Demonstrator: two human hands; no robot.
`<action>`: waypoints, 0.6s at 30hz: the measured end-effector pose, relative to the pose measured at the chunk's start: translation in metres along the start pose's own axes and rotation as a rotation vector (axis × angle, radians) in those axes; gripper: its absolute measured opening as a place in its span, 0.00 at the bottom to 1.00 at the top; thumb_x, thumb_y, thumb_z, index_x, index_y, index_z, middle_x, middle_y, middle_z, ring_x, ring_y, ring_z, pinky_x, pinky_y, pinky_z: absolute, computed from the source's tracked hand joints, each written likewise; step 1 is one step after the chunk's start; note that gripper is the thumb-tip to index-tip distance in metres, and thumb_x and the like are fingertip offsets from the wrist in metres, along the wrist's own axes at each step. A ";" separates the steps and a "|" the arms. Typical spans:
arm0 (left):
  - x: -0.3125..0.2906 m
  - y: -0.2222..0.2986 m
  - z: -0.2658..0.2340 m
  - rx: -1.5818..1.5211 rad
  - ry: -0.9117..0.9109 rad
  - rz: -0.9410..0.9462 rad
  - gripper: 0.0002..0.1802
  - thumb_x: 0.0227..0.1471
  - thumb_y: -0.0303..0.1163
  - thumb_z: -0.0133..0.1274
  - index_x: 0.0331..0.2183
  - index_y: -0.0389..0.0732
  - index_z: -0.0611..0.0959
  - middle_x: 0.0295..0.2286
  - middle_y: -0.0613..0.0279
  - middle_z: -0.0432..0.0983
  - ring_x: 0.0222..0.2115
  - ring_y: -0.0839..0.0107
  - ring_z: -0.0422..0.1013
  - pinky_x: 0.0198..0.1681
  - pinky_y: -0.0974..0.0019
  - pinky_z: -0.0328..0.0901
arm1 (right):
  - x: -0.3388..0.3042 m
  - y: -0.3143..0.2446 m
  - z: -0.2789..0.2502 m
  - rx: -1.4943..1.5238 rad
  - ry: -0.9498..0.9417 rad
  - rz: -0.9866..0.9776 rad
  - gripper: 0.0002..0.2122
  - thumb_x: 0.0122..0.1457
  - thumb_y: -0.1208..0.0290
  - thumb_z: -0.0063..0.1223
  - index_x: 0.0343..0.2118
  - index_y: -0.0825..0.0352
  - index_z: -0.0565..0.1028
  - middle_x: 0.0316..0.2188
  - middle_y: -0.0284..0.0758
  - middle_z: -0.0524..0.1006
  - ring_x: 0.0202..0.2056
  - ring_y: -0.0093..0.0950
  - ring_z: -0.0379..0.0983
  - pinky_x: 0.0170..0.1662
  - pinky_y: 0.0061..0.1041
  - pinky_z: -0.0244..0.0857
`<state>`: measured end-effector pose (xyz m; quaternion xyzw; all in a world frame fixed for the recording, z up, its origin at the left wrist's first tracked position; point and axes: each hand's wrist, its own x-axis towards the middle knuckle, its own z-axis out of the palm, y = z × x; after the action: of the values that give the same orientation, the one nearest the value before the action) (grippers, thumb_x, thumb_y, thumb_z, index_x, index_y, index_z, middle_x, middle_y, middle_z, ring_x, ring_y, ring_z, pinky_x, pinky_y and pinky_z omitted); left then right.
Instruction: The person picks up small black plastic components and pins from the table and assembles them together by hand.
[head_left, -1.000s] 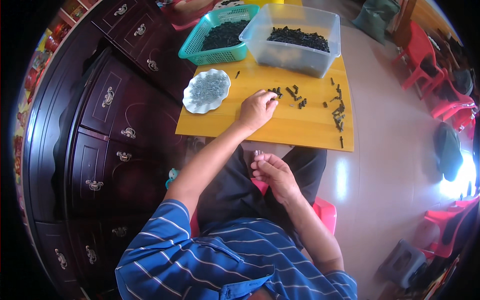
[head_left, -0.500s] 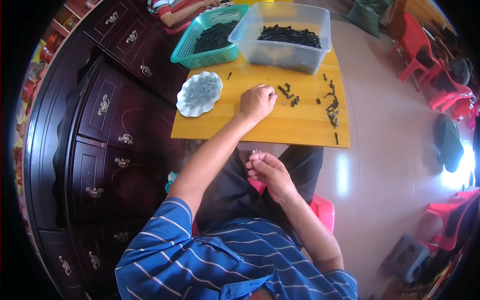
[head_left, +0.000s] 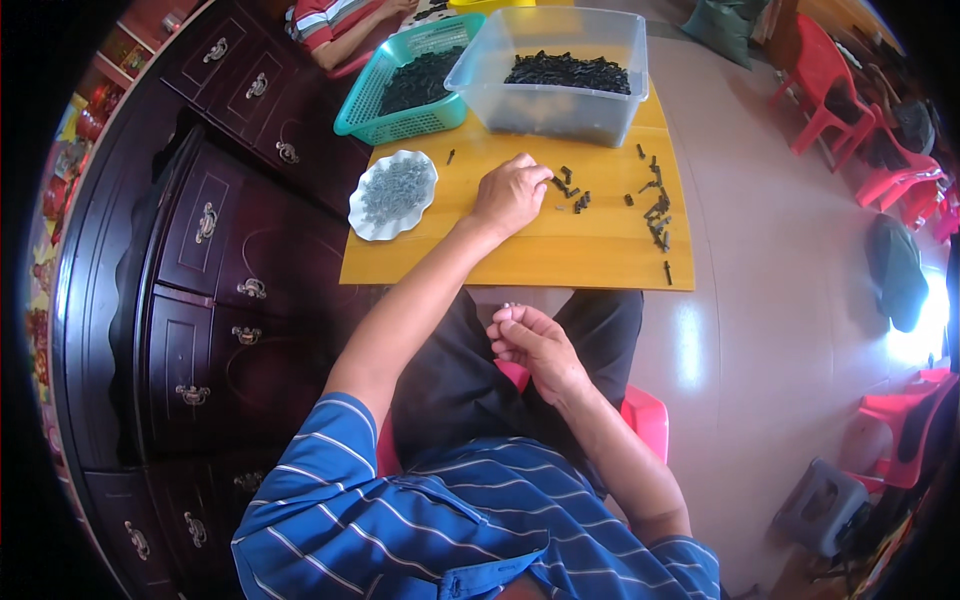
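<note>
My left hand [head_left: 508, 196] reaches over the yellow wooden table, its fingers pinched together at the end of a small black part [head_left: 558, 184]. Several more short black parts [head_left: 582, 203] lie just right of it. Below the table's near edge, over my lap, my right hand [head_left: 537, 345] is closed, with a tiny pale piece [head_left: 508, 307] showing at its fingertips. Whatever else is in that palm is hidden. To the left of my left hand, a white wavy-rimmed plate [head_left: 362, 228] holds a heap of small clear-grey pieces [head_left: 395, 190].
A green basket [head_left: 405, 127] and a clear plastic bin [head_left: 545, 120], both with black parts, stand at the table's far side. A scattered row of black parts [head_left: 657, 212] lies along the right. Dark drawers [head_left: 205, 225] flank the left. Another person's arm [head_left: 350, 45] shows beyond.
My left hand has moved slightly away from me, its fingertips now at a black part. My right hand stays over my lap. The whole view has shifted a little.
</note>
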<state>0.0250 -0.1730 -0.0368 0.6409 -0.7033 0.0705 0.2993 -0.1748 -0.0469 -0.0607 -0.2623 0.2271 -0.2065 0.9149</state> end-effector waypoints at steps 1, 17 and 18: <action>0.003 0.002 0.001 -0.001 -0.001 0.002 0.07 0.51 0.26 0.58 0.35 0.43 0.86 0.33 0.59 0.79 0.34 0.57 0.78 0.38 0.56 0.73 | 0.000 0.000 0.000 0.001 0.001 -0.002 0.06 0.68 0.72 0.53 0.44 0.65 0.76 0.37 0.30 0.81 0.34 0.16 0.76 0.41 0.15 0.70; -0.004 0.007 -0.006 0.090 -0.121 0.158 0.04 0.50 0.28 0.60 0.27 0.41 0.81 0.30 0.58 0.77 0.33 0.57 0.76 0.37 0.53 0.71 | 0.001 -0.001 -0.003 0.015 0.022 -0.009 0.06 0.69 0.70 0.52 0.45 0.63 0.76 0.37 0.29 0.80 0.34 0.16 0.75 0.40 0.16 0.70; -0.010 0.012 -0.012 0.042 -0.092 0.140 0.05 0.50 0.29 0.60 0.26 0.40 0.79 0.29 0.57 0.77 0.32 0.57 0.76 0.36 0.54 0.71 | 0.002 0.001 -0.004 0.029 0.041 -0.013 0.07 0.69 0.69 0.53 0.45 0.63 0.76 0.37 0.29 0.80 0.33 0.16 0.75 0.40 0.16 0.70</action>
<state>0.0178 -0.1564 -0.0285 0.5988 -0.7578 0.0765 0.2477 -0.1749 -0.0489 -0.0649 -0.2460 0.2410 -0.2211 0.9124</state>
